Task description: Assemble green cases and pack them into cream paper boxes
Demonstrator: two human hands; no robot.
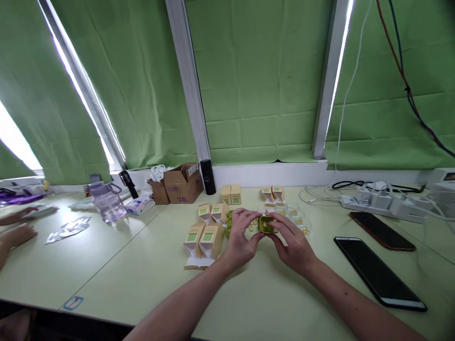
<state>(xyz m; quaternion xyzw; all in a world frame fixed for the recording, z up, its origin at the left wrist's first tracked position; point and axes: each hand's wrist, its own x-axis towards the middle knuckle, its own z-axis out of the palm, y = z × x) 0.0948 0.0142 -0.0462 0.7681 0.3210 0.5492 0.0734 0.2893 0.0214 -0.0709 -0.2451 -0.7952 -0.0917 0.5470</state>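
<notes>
Between my two hands is a small olive-green container [265, 224], its hollow side toward me. My left hand [241, 237] grips it from the left with thumb and fingers, and my right hand [292, 242] grips its right side. Behind my left hand, more green pieces [228, 224] are partly hidden. Clear plastic cups with yellowish bits inside [300, 220] stand just beyond my right hand. To the left are small cream boxes with green windows [211, 237], with their white flaps open on the table.
Two phones [378, 270] lie at the right, near a power strip [384, 203] with tangled cables. Further back stand a cardboard box [182, 183] and a black cylinder [208, 177]. A clear purple jug [107, 202] is at the left, near another person's hands [21, 233].
</notes>
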